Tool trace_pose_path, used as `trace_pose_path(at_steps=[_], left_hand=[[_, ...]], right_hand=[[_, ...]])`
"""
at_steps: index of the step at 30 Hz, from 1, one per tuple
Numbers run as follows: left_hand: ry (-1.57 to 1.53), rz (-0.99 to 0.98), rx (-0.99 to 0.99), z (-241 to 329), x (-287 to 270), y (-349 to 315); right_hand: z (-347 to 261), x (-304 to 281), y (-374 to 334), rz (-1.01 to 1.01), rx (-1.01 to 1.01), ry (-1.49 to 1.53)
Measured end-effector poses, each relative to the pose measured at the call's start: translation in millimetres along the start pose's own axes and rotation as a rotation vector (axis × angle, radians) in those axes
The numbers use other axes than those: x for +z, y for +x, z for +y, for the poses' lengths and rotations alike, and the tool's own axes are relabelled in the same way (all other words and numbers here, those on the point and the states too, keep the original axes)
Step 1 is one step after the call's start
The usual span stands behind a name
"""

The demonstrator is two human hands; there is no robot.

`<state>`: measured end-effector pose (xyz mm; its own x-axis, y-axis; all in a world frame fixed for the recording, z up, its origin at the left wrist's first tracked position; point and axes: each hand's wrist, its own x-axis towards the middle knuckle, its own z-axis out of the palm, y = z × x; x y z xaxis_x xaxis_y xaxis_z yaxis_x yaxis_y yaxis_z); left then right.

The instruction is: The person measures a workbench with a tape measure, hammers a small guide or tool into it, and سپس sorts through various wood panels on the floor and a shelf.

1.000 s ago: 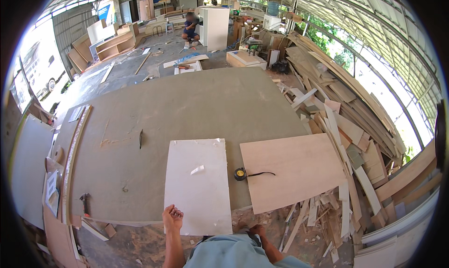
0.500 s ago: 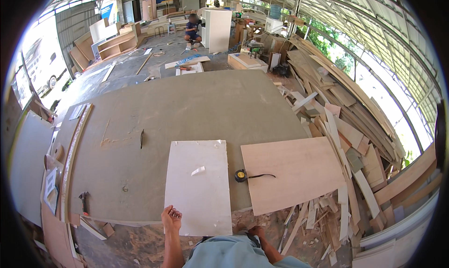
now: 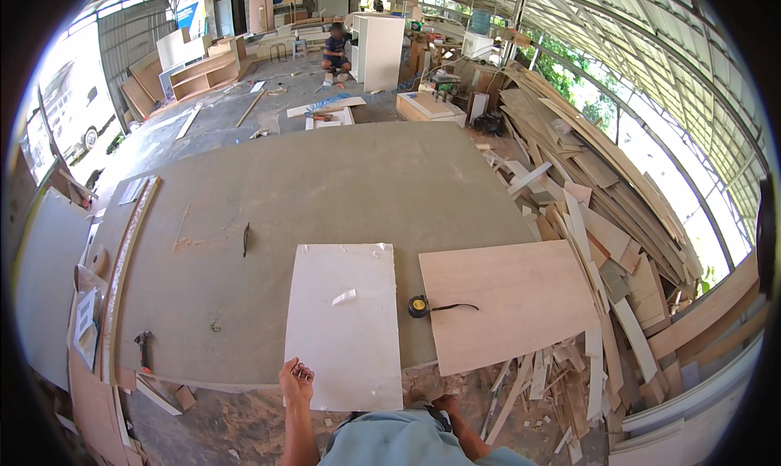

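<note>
A white rectangular panel (image 3: 342, 295) lies on the large grey-brown board and overhangs its near edge. Some small curled white scraps (image 3: 345, 297) rest on it. My left hand (image 3: 296, 378) is over the panel's lower left edge, fingers curled in; what they hold, if anything, is hidden. Low by my blue shirt is my right hand (image 3: 445, 402), partly hidden, its fingers unclear. A yellow-and-black tape measure (image 3: 418, 306) sits right of the panel, its dark strap reaching over a pinkish plywood sheet (image 3: 508, 303).
The grey-brown board (image 3: 325, 181) fills the middle. A hammer (image 3: 144, 352) lies at its near left, beside a long strip (image 3: 130, 271). Wood offcuts (image 3: 602, 222) pile up on the right. A person (image 3: 335, 51) crouches by a white cabinet (image 3: 382, 55) farther back.
My left hand has shifted very slightly left. The white panel, tape measure and plywood sheet look unmoved.
</note>
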<state>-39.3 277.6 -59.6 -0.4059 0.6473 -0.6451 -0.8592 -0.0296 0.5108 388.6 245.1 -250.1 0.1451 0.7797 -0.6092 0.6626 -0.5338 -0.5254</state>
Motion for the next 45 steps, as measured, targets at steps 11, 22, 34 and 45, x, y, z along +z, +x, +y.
trace_pose_path(at_steps=[11,22,34,45], left_hand=[[-0.004,0.009,-0.036,-1.3,-0.9,0.4],[-0.019,0.031,-0.046,-1.1,-2.0,1.9],[-0.048,0.016,-0.072,-1.8,-7.8,6.1],[-0.049,0.030,-0.086,-1.7,-4.7,2.9]], right_hand=[[1.7,2.1,-2.0,0.019,0.000,-0.048],[-2.5,2.0,-6.1,0.051,-0.063,-0.016],[-1.2,3.2,-1.6,0.013,-0.018,-0.054],[5.2,8.9,3.4,0.039,-0.003,-0.124]])
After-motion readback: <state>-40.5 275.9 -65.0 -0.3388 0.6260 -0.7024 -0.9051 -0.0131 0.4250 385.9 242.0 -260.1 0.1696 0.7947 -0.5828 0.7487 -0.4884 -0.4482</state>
